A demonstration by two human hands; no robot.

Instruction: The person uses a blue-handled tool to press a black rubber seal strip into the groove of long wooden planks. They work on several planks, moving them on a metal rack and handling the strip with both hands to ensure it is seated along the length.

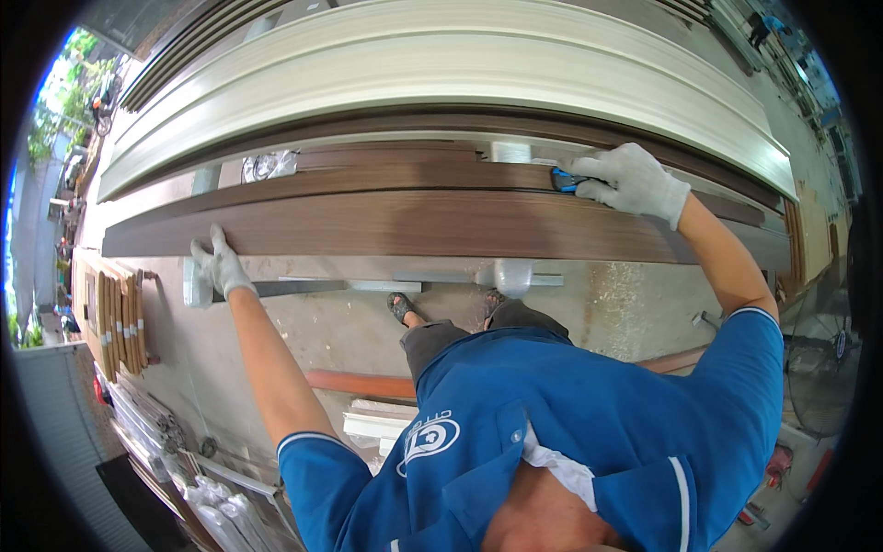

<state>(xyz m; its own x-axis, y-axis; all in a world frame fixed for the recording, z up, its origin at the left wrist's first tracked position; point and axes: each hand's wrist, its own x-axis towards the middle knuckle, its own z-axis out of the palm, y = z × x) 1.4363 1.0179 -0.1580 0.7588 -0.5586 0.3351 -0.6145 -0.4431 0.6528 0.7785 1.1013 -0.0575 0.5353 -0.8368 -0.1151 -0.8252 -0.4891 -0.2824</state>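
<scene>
Concrete floor (303, 322) spreads under a workshop stacked with long mouldings: pale cream profiles (441, 69) lie behind, and dark wood-grain boards sit in front across supports. Nearest the person lies the brown board (432, 225), long and flat, running almost the full width of the view. The left hand (218, 264), in a white glove, curls over the board's near edge towards its left end, fingers bent around it. The right hand (630, 179), also gloved, is closed around a small blue tool (563, 181) pressed at the board's far edge. At such length the board is likely stiff across its width but apt to sag or whip along its run; it looks smooth-faced and moderately heavy, best gripped by its edges at two well-spaced points. A bundle of short brown strips (120, 322) lies on the floor at left.
</scene>
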